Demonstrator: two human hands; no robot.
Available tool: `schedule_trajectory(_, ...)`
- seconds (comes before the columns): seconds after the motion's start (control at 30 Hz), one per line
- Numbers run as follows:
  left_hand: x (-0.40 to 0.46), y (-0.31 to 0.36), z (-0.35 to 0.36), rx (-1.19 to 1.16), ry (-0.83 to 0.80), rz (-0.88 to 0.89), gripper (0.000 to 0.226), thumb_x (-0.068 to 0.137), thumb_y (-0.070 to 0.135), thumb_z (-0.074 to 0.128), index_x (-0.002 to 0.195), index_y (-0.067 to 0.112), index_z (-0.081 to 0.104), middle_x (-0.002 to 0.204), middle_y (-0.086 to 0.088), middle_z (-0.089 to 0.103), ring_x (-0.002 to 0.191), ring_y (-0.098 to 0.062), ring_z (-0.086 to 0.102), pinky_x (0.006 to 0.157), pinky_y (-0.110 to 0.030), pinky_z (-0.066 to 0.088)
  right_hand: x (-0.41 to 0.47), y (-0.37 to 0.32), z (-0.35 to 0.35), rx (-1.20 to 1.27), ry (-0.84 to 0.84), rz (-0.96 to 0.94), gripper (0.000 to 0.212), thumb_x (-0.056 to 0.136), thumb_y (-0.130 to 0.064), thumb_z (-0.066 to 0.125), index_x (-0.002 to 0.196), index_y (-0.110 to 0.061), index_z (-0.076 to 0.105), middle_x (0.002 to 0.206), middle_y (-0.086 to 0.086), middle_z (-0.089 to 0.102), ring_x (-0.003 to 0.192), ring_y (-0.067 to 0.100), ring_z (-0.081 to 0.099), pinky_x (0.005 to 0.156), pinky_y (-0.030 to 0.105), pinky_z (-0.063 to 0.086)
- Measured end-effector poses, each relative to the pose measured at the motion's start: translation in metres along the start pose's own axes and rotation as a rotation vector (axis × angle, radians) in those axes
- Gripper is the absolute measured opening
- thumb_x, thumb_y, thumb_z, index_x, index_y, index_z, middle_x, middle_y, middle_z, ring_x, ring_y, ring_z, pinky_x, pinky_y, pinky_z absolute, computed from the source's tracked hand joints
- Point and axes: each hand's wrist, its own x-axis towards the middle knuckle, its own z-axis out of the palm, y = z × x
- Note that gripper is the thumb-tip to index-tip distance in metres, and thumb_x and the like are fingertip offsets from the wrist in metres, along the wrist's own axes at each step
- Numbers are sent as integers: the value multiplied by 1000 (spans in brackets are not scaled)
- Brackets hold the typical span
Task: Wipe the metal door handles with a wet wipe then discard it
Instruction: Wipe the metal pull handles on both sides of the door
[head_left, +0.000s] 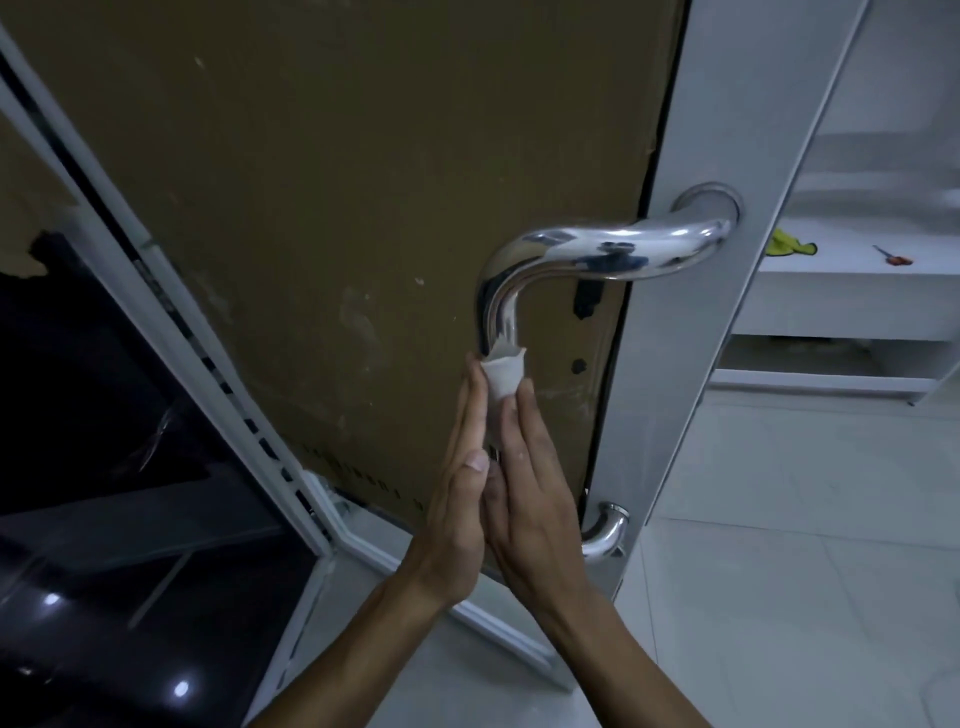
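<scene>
A polished metal door handle (587, 254) curves out from the grey door frame at its top mount, bends down, and rejoins the frame at a lower mount (605, 532). A white wet wipe (504, 371) is wrapped round the handle's vertical bar. My left hand (457, 499) and my right hand (530, 483) lie palm to palm on either side of that bar, fingers straight, and press the wipe between their fingertips. The bar's stretch between my palms is hidden.
The door panel (337, 208) behind the handle is brown board in a grey frame (670, 312). Dark glass (104, 467) fills the left. A white shelf (852, 291) at right carries a yellow cloth (787, 244) and a small orange-tipped tool (891, 255). Pale floor tiles lie below.
</scene>
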Motion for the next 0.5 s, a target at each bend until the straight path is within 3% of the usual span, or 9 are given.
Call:
schedule_trajectory(0.07,8,12,-2,1,14,51,56,102,10,16,153,22,-1,163,6,0,150,-10,2,123,-45,9,14,-5,-3,-25,50,-41,63,92,0,55,148,0,25,156,8,23,147,22,26,117,34,29)
schedule_trajectory(0.17,22,29,-8,-34,35,109,51,101,28,16,151,28,4,163,6,2,149,-7,3,122,-36,10,33,-12,-10,-9,165,-38,54,94,-5,57,143,-4,36,149,10,37,140,15,35,114,27,32)
schedule_trajectory(0.27,27,33,-15,-137,95,114,56,95,37,22,149,23,21,161,4,19,148,-9,17,121,-39,20,48,-22,-19,119,269,71,37,92,-15,62,127,-8,53,127,11,53,121,14,51,99,26,46)
schedule_trajectory(0.37,20,27,-16,-96,101,154,53,98,36,22,147,18,31,160,3,24,147,-10,22,119,-36,25,59,-31,-23,186,288,159,33,89,-18,66,120,-12,57,117,8,55,109,12,55,90,20,48)
schedule_trajectory(0.5,10,19,-20,-53,76,168,63,98,58,21,147,20,33,159,6,25,147,-12,22,118,-30,23,72,-40,-23,161,382,137,30,91,-15,64,119,-4,63,116,11,63,109,11,59,93,19,48)
